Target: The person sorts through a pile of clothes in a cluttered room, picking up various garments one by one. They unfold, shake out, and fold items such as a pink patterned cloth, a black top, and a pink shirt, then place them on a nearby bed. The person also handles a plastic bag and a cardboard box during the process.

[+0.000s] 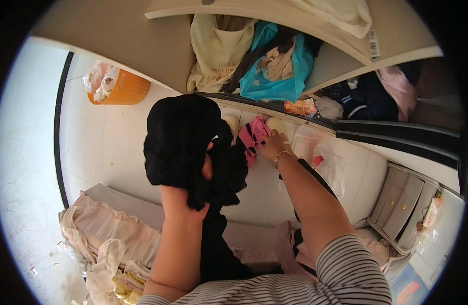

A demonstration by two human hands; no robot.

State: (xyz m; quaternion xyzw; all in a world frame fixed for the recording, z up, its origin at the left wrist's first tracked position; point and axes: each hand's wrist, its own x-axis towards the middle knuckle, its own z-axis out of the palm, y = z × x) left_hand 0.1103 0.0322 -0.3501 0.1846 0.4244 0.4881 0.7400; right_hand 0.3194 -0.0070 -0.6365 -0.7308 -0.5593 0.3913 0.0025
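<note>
Black cloth [180, 137] is bunched over my left hand [207, 166], which grips it from below; most of the fingers are hidden by the fabric. To the right, my right hand [274, 146], with a bracelet at the wrist, has its fingers on a pink and black cloth item [254, 135]. That item lies against a cream shoe [278, 126] near the cabinet's foot. Another cream shoe [231, 124] shows between the black cloth and the pink item.
An orange basket [136, 89] stands at upper left. Ahead, an open cabinet [157, 49] holds a cream bag [226, 53] and a blue bag of clothes [299, 72]. A clear plastic bag [333, 171] lies at right, near a grey drawer unit [398, 198]. Folded bedding [115, 228] is at lower left.
</note>
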